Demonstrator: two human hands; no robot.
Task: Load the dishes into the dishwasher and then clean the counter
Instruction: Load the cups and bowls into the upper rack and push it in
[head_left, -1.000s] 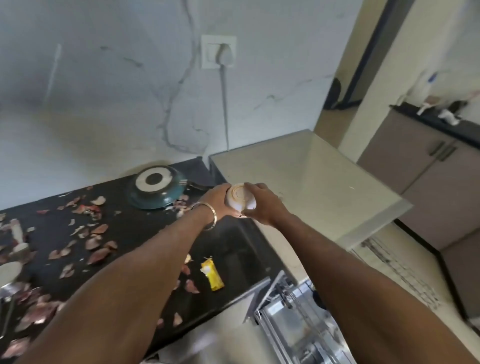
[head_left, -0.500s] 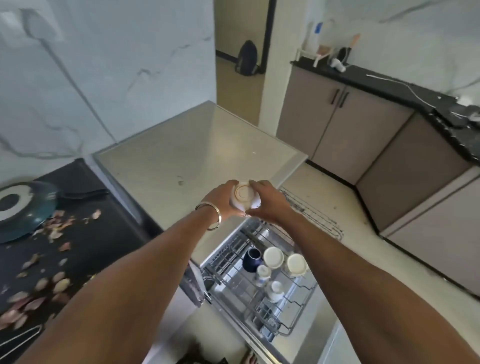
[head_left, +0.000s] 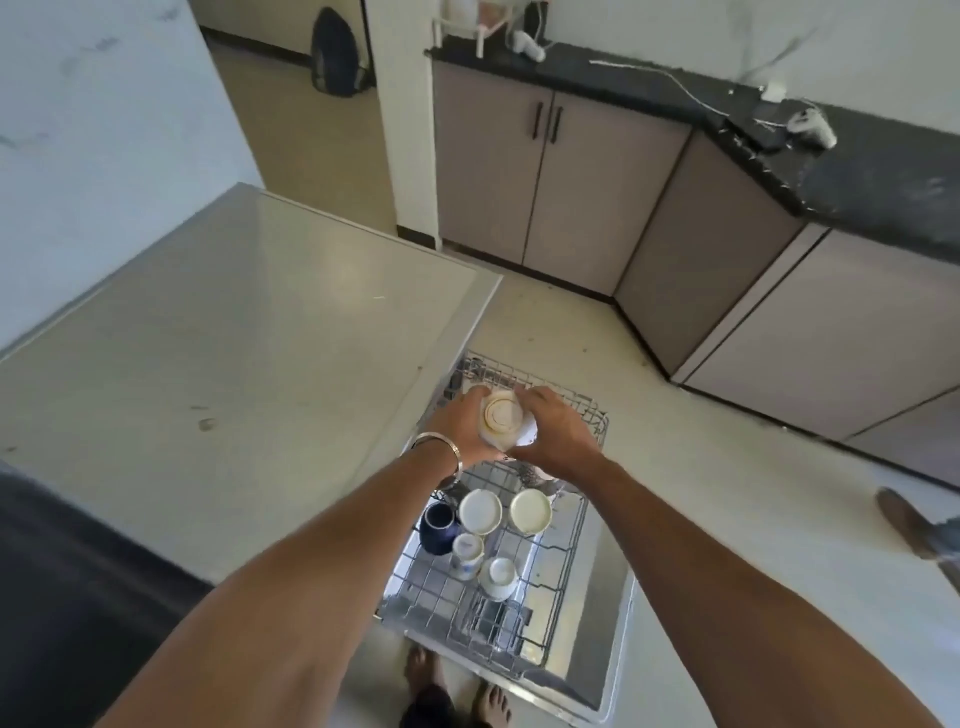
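Note:
Both hands hold one upturned white cup (head_left: 503, 419) above the far end of the pulled-out dishwasher rack (head_left: 566, 566). My left hand (head_left: 460, 431), with a bangle at the wrist, grips its left side and my right hand (head_left: 558, 435) grips its right side. Below my wrists the rack holds two upturned white cups (head_left: 480, 511) side by side, a dark blue mug (head_left: 439, 527), a small patterned cup (head_left: 466, 555) and another white cup (head_left: 500, 576). The open dishwasher door (head_left: 597, 670) lies under the rack.
A pale steel appliance top (head_left: 218, 332) fills the left. The black counter's edge (head_left: 67, 597) shows at lower left. Brown cabinets (head_left: 561, 187) under a black worktop line the far right wall. My bare feet (head_left: 457, 691) stand by the door; another person's foot (head_left: 919, 525) is at right.
My view has swung right and down, from the littered black counter to the open dishwasher. Both hands carried the cup along and now hold it over the rack.

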